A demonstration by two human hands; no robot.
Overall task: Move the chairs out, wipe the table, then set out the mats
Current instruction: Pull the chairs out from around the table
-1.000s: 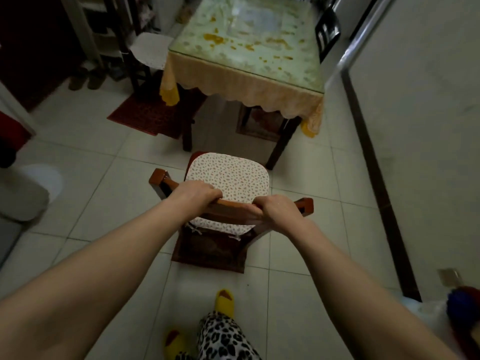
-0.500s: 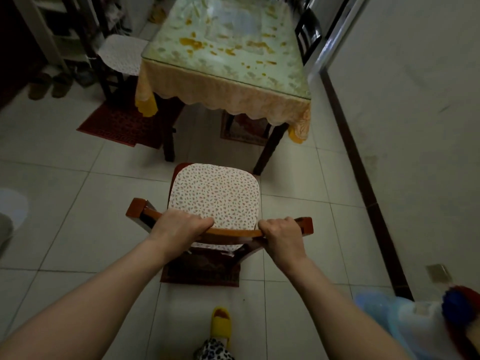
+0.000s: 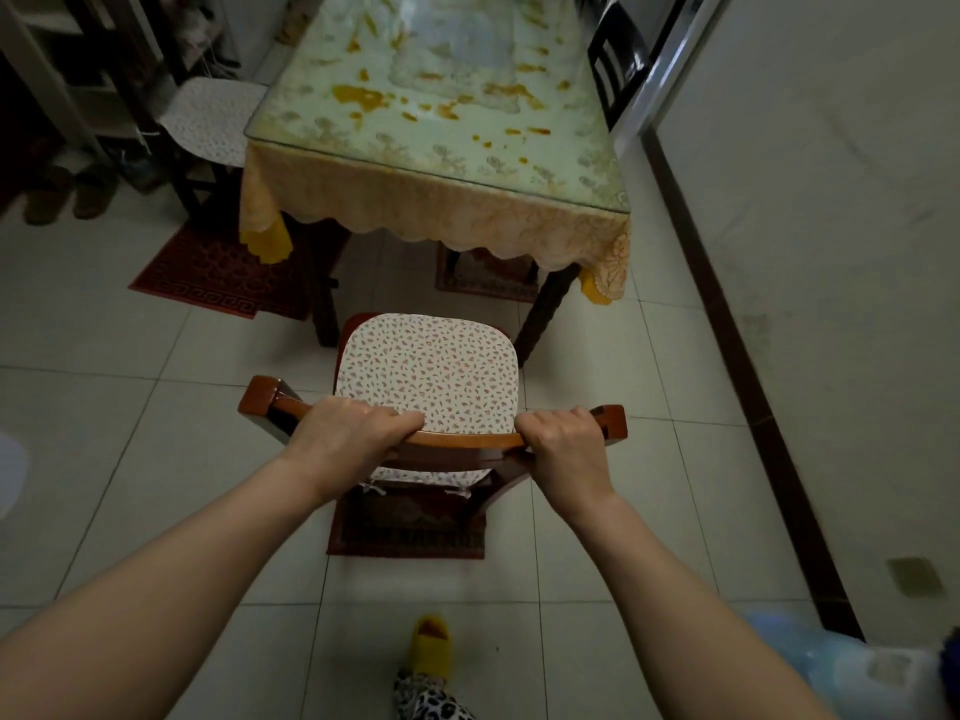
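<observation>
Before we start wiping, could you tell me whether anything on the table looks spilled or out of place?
Yes: orange-yellow stains are spattered across the glass-covered tabletop, mostly toward its middle and far end. They look like smeared spills. Nothing seems knocked over.

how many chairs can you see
3: one chair gripped at its backrest, one cushioned chair left of the table, one dark chair far right. Others may be hidden.
</observation>
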